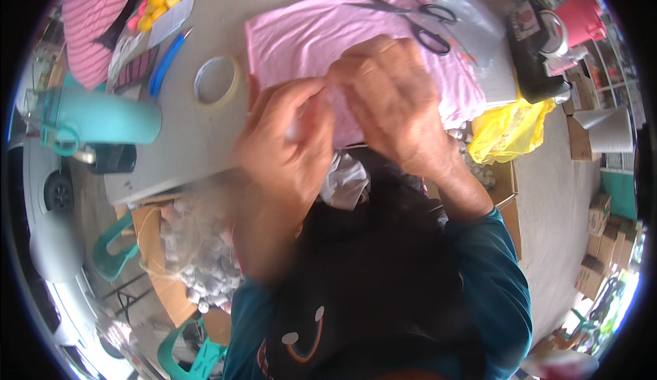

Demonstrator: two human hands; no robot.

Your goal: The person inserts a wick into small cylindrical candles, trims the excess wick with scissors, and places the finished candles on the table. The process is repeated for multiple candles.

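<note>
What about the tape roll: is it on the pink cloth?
No, the tape roll lies on the tabletop, left of the cloth.

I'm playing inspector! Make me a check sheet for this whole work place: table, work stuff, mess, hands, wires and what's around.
Surface: grey table, partly covered by a pink cloth.
Job's things: small pale thing in the fingers, too blurred to name.
Clutter: scissors on the cloth; tape roll and teal tumbler at left; yellow plastic bag at right.
Hands: left hand curled around the pale thing; right hand close against it, its grip unclear.
Cables: nothing seen that is clearly one.
Surroundings: cardboard boxes at far right.
</note>
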